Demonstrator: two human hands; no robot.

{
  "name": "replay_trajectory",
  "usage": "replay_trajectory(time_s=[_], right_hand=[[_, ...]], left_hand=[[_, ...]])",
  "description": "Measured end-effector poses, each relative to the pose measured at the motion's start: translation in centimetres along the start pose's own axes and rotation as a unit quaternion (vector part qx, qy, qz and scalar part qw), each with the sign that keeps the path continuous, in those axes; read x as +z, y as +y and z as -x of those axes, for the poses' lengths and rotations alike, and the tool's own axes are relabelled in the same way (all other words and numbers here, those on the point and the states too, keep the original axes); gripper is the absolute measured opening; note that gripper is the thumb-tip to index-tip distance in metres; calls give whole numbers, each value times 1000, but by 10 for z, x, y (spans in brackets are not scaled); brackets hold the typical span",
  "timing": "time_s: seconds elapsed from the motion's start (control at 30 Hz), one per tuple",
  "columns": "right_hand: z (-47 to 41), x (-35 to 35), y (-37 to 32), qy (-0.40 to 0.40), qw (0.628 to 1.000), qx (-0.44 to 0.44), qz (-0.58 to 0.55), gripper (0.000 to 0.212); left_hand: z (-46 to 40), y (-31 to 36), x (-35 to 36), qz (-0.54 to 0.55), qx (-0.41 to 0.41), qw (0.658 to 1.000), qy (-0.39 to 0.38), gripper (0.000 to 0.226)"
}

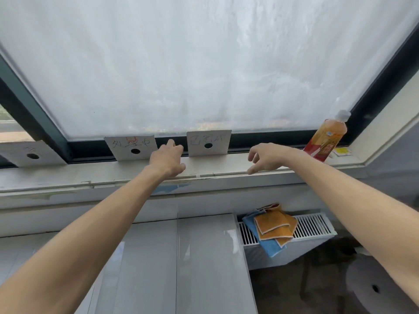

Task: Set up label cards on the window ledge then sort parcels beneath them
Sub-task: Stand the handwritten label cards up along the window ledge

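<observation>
Three white label cards, each with round hole, propped on window ledge (68, 177): left card (31, 154), middle card (132, 148), right card (209, 143). Left hand (167, 158) between middle and right cards, fingers extended, empty. Right hand (266, 157) over ledge, fingers loosely curled, empty. One bottle (326, 138) far right.

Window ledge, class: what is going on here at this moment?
A person stands at the window ledge with both arms stretched out. Three white label cards lean against the window frame: left card, middle card, right card. The left hand reaches between the middle and right cards; the right hand hovers over the ledge with loosely curled fingers. Neither holds anything. A drink bottle stands at the right end. No parcels are in view.
</observation>
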State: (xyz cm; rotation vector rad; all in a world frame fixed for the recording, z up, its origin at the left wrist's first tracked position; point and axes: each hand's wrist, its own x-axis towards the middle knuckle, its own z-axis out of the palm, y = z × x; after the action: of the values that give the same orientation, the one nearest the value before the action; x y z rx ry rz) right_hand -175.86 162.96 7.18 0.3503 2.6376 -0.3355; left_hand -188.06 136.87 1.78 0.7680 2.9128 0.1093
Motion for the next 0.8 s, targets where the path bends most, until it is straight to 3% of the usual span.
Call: replay_trajectory(time_s=[0.4,0.8], right_hand=[[103,12,-38,22,998,-59,-13,55],[104,133,-122,-55,992,-114,-19,69]], left_hand=[[106,10,-75,-39,7,999,4,44],[251,-118,8,-51,-67,994,-75,55]])
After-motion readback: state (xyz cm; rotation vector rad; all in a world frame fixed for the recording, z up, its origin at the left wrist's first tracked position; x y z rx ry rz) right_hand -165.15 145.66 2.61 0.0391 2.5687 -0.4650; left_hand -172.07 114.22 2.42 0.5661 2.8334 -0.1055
